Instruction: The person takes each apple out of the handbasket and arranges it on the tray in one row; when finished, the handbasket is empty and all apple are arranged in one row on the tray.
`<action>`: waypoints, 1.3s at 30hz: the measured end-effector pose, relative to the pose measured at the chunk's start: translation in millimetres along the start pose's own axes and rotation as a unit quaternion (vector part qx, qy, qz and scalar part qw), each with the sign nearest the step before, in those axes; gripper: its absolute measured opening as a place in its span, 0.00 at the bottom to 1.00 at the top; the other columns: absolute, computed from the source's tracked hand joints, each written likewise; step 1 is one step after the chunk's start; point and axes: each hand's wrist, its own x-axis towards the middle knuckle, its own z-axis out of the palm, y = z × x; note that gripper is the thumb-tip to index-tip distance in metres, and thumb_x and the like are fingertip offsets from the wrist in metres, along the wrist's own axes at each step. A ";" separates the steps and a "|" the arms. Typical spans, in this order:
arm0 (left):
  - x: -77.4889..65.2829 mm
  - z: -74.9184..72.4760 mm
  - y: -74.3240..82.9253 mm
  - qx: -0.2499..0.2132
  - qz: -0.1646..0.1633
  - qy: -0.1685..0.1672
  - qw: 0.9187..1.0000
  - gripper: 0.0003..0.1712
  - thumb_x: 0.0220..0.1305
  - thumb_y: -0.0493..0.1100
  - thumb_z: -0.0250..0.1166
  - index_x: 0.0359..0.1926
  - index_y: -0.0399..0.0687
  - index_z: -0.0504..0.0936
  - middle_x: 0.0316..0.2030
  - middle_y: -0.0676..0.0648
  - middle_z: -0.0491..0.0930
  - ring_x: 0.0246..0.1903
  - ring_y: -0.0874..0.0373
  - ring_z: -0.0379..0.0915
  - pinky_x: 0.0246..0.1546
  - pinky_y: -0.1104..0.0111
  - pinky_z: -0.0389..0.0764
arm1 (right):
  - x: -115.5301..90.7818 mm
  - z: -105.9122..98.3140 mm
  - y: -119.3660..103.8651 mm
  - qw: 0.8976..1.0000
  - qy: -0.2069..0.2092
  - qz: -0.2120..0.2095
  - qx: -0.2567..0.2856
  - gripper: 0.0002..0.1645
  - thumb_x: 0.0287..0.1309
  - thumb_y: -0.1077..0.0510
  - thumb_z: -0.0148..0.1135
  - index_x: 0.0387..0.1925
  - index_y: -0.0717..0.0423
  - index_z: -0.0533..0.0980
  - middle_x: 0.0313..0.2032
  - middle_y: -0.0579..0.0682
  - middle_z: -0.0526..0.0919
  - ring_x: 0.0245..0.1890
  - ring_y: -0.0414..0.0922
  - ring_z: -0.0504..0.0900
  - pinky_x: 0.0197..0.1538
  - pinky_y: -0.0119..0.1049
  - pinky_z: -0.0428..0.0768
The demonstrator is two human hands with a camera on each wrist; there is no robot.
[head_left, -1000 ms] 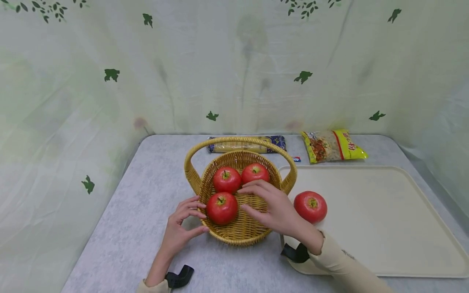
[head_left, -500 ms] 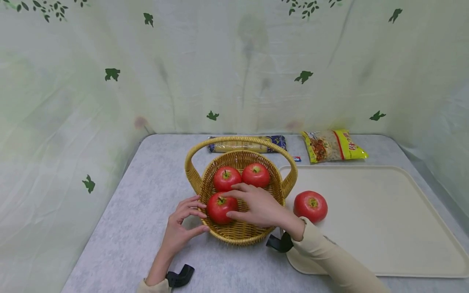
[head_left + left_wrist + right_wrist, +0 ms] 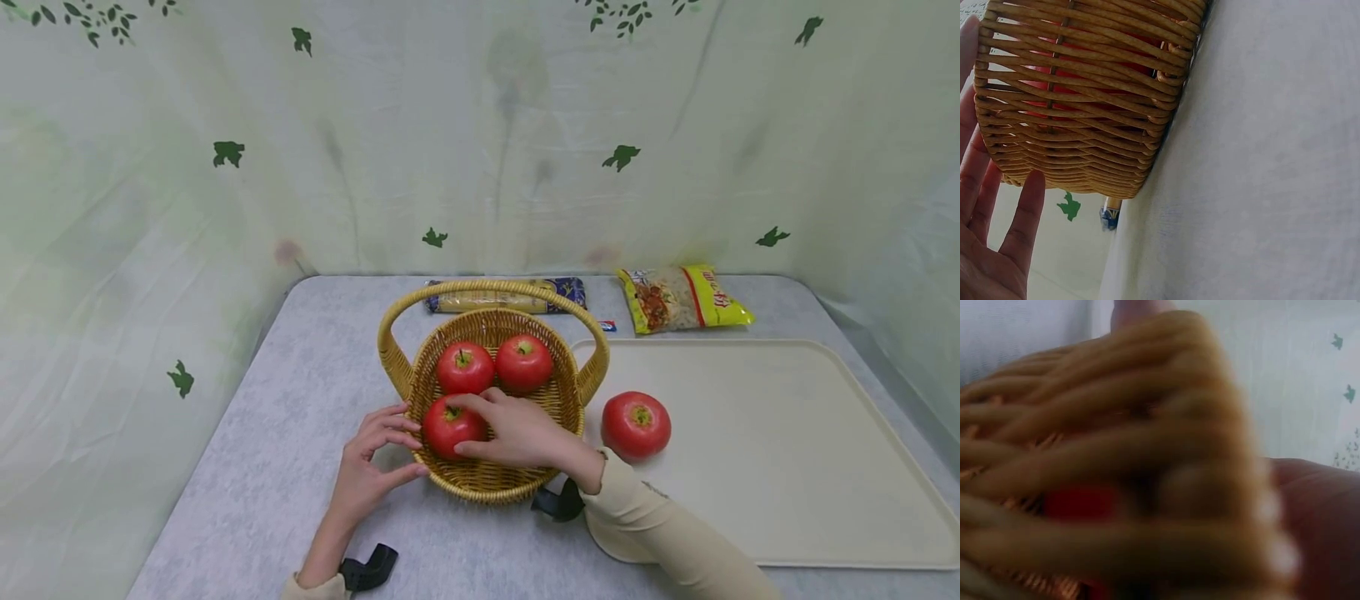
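A wicker basket (image 3: pixel 491 492) with a tall arched handle stands on the table and holds three red apples. My right hand (image 3: pixel 517 432) reaches in over the basket's right side. Its thumb and fingers grip the near-left apple (image 3: pixel 448 435); part of that apple is hidden by them. Two others, the back-left apple (image 3: pixel 465 368) and the back-right apple (image 3: pixel 524 363), sit behind it. At the left rim, my left hand (image 3: pixel 366 468) touches the basket with extended fingers, also seen along the wicker wall (image 3: pixel 1085 112) in the left wrist view. Blurred wicker (image 3: pixel 1116 456) fills most of the right wrist view.
Right of the basket lies a large cream tray (image 3: pixel 780 450), with a fourth red apple (image 3: pixel 636 426) near its left edge. Along the back are a long blue-ended packet (image 3: pixel 495 297), a small blue-red wrapper (image 3: pixel 607 326) and a yellow food bag (image 3: pixel 681 300).
My right hand has moved left and down inside the basket, from beside the near-left apple to gripping it. My left hand and the basket have stayed put.
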 end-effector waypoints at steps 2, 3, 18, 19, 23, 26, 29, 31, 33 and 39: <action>-0.4 -0.2 0.0 -0.002 -0.003 0.001 1.000 0.20 0.33 0.20 0.75 0.31 0.37 0.82 0.39 0.33 0.78 0.55 0.34 0.63 0.61 0.67 0.63 | 1.1 2.5 0.8 1.000 -0.001 0.005 0.014 0.33 0.58 0.38 0.61 0.64 0.34 0.65 0.49 0.51 0.75 0.37 0.43 0.78 0.41 0.41 0.78; -0.6 -0.2 -0.1 -0.003 -0.005 0.002 1.000 0.20 0.34 0.20 0.75 0.31 0.37 0.82 0.39 0.33 0.78 0.55 0.34 0.63 0.61 0.68 0.63 | 1.8 3.7 1.3 1.000 0.000 0.007 0.020 0.33 0.58 0.38 0.61 0.63 0.34 0.65 0.50 0.51 0.75 0.39 0.44 0.79 0.42 0.42 0.78; -2.1 0.6 -0.7 -0.011 -0.016 0.001 1.000 0.19 0.35 0.21 0.75 0.31 0.36 0.82 0.40 0.31 0.77 0.56 0.32 0.61 0.60 0.68 0.64 | 12.9 24.1 4.1 0.998 0.033 0.033 0.041 0.39 0.52 0.30 0.61 0.61 0.37 0.61 0.49 0.52 0.76 0.43 0.47 0.80 0.41 0.42 0.80; -2.2 0.3 -0.6 -0.009 -0.018 0.002 1.000 0.19 0.35 0.21 0.75 0.31 0.36 0.82 0.40 0.32 0.78 0.56 0.33 0.61 0.60 0.67 0.64 | 13.8 24.7 3.7 0.998 0.034 0.035 0.041 0.39 0.52 0.30 0.62 0.61 0.37 0.61 0.49 0.51 0.76 0.42 0.47 0.80 0.41 0.42 0.80; -2.4 -1.2 -0.6 -0.005 -0.023 0.004 1.000 0.19 0.35 0.21 0.75 0.32 0.38 0.82 0.41 0.33 0.78 0.56 0.34 0.62 0.60 0.68 0.64 | 16.2 25.6 2.4 0.998 0.032 0.035 0.043 0.39 0.52 0.31 0.62 0.60 0.38 0.60 0.49 0.52 0.76 0.42 0.47 0.80 0.40 0.42 0.80; -2.2 -1.5 -1.4 -0.005 -0.021 0.002 1.000 0.19 0.36 0.21 0.75 0.32 0.38 0.82 0.41 0.32 0.78 0.57 0.34 0.62 0.61 0.67 0.64 | 15.2 24.2 3.0 0.998 0.033 0.027 0.042 0.38 0.52 0.32 0.62 0.60 0.40 0.60 0.50 0.52 0.76 0.42 0.47 0.80 0.40 0.42 0.80; -1.9 -0.9 -1.8 -0.006 -0.019 -0.001 1.000 0.19 0.36 0.21 0.75 0.32 0.37 0.82 0.41 0.32 0.78 0.57 0.35 0.62 0.61 0.67 0.63 | 12.4 22.1 5.0 0.999 0.036 0.018 0.034 0.38 0.52 0.33 0.63 0.59 0.42 0.61 0.50 0.51 0.77 0.43 0.46 0.80 0.42 0.41 0.80; -1.9 -0.4 -1.6 -0.006 -0.016 -0.001 1.000 0.18 0.36 0.21 0.75 0.31 0.36 0.81 0.41 0.32 0.78 0.57 0.35 0.62 0.61 0.67 0.64 | 10.3 20.6 6.7 0.999 0.036 0.016 0.028 0.38 0.52 0.33 0.63 0.58 0.43 0.61 0.49 0.51 0.77 0.43 0.46 0.80 0.43 0.41 0.80; -1.6 0.0 -1.3 -0.006 -0.015 0.000 1.000 0.18 0.35 0.21 0.75 0.31 0.35 0.81 0.41 0.33 0.78 0.57 0.35 0.62 0.61 0.67 0.64 | 7.9 18.5 7.7 0.999 0.035 0.018 0.023 0.38 0.51 0.32 0.64 0.57 0.43 0.61 0.48 0.50 0.77 0.43 0.45 0.80 0.43 0.40 0.80; -0.9 0.1 -0.5 -0.007 -0.011 0.000 1.000 0.19 0.35 0.21 0.75 0.31 0.35 0.81 0.42 0.39 0.79 0.57 0.36 0.62 0.60 0.67 0.64 | 3.0 12.1 8.9 0.999 0.021 0.034 0.035 0.38 0.48 0.32 0.66 0.55 0.41 0.62 0.45 0.49 0.76 0.42 0.44 0.79 0.43 0.40 0.79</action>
